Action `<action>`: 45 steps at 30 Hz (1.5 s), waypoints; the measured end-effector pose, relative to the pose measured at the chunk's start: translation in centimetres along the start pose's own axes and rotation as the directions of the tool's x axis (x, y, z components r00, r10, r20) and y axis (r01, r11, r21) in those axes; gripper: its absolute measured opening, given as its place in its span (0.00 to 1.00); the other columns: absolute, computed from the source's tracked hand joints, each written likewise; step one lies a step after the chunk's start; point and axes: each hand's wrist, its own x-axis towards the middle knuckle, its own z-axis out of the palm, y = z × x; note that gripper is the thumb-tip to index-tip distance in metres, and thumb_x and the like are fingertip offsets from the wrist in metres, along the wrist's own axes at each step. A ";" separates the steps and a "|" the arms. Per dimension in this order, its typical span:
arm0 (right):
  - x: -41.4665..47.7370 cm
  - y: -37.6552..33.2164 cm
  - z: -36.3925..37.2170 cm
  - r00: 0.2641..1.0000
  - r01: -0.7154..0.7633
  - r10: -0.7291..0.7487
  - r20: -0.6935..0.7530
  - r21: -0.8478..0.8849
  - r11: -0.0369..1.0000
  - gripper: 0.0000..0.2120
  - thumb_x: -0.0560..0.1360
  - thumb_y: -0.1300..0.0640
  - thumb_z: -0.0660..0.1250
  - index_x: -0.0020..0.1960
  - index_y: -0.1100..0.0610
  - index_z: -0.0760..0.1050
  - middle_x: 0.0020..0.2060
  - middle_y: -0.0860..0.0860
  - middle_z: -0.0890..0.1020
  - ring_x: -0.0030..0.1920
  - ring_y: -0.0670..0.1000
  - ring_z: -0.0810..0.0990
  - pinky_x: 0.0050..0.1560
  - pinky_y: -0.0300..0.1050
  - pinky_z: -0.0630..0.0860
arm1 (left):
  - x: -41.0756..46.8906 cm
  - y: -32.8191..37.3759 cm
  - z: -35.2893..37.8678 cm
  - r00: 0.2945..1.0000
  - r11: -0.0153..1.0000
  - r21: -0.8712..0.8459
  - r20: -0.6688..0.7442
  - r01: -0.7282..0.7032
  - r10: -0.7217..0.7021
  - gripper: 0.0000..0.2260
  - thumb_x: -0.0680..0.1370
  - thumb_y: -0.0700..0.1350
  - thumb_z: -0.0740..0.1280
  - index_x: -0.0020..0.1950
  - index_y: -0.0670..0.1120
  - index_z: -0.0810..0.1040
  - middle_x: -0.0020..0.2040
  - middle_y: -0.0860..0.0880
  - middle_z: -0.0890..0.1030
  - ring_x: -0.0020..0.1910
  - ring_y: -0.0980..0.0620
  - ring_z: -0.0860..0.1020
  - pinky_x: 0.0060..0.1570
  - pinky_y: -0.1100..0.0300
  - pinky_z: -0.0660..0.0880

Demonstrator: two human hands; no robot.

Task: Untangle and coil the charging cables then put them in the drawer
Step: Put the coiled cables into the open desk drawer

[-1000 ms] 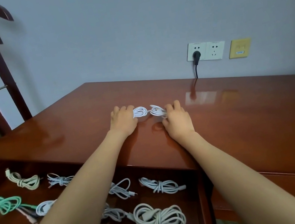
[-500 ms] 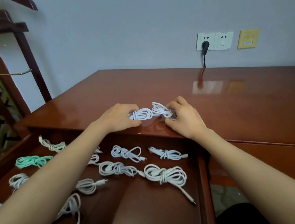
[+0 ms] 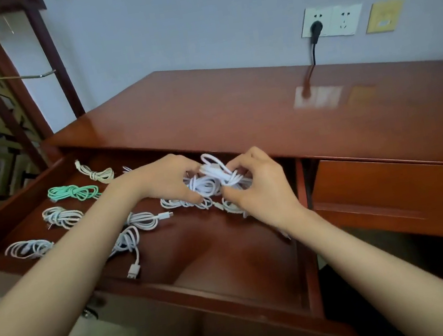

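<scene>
Pinching coiled cables point(image 3: 213, 175) over drawer point(image 3: 249, 290): left hand point(image 3: 165, 181), right hand point(image 3: 260, 189)

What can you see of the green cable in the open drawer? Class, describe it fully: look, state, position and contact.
The green cable is a mint-coloured cord with a smooth surface, like plastic or rubber. It is coiled into a long, flat bundle, with a few turns wrapped round its middle and loops showing at both ends. It lies flat on the floor of the open wooden drawer, toward the back left, with its length running left to right. Nothing lies on it. Its plugs are too small to make out.
</scene>
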 end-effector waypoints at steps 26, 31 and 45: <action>1.0 4.0 -0.2 0.940 -0.081 0.152 0.307 -0.231 0.970 0.09 0.68 0.54 0.71 0.41 0.52 0.71 0.42 0.49 0.74 0.44 0.50 0.73 0.44 0.45 0.70 | 3.3 -0.4 0.5 0.926 0.988 0.072 0.345 0.135 -0.152 0.14 0.69 0.49 0.75 0.48 0.44 0.77 0.40 0.45 0.71 0.40 0.49 0.68 0.40 0.58 0.63; 0.1 4.2 0.0 0.889 -0.154 0.262 0.377 -0.292 0.944 0.09 0.70 0.51 0.71 0.45 0.52 0.73 0.43 0.48 0.75 0.45 0.50 0.74 0.45 0.45 0.72 | 3.9 -0.4 2.0 0.921 0.983 0.140 0.354 0.118 -0.161 0.16 0.68 0.46 0.76 0.53 0.46 0.78 0.46 0.47 0.71 0.42 0.52 0.70 0.40 0.60 0.65; 2.6 5.8 -0.4 0.891 0.002 0.224 0.394 -0.498 0.867 0.23 0.70 0.56 0.67 0.64 0.53 0.70 0.59 0.53 0.72 0.61 0.56 0.72 0.55 0.47 0.70 | 5.9 -0.1 1.7 0.946 0.975 0.180 0.270 0.131 -0.177 0.22 0.69 0.45 0.75 0.61 0.50 0.74 0.58 0.49 0.73 0.56 0.50 0.74 0.55 0.57 0.70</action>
